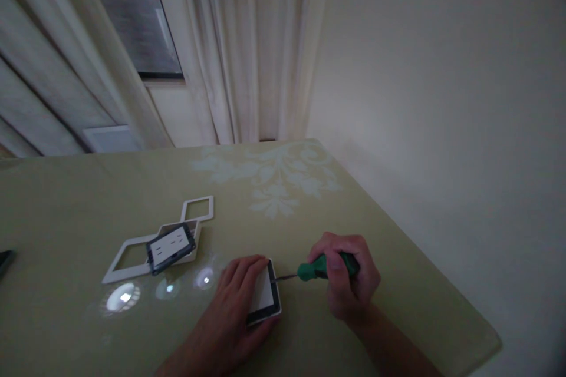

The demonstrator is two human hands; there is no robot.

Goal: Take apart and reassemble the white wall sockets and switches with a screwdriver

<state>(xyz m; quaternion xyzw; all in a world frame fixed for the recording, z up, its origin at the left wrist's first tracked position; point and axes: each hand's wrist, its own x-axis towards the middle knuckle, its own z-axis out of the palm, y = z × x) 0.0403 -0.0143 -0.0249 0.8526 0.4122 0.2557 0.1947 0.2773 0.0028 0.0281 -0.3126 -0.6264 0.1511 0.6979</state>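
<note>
My left hand (236,300) is closed around a white wall plate with a dark border (264,304), holding it against the table. Its fingers cover the plate's left part. In my right hand (347,274) is a screwdriver (313,271) with a green and black handle, gripped in a fist. The thin shaft points left, and its tip meets the dark border along the plate's right side. Whether a screw sits under the tip is too small to tell. Left of my hands, a socket module (171,247) with dark edges leans on a white box (193,247).
A larger white frame (115,268) lies partly under the socket module, and a smaller white frame (211,208) touches the box behind. The green-covered table (354,212) meets a wall on the right. A dark object (5,260) shows at the left edge. Curtains (247,47) hang behind.
</note>
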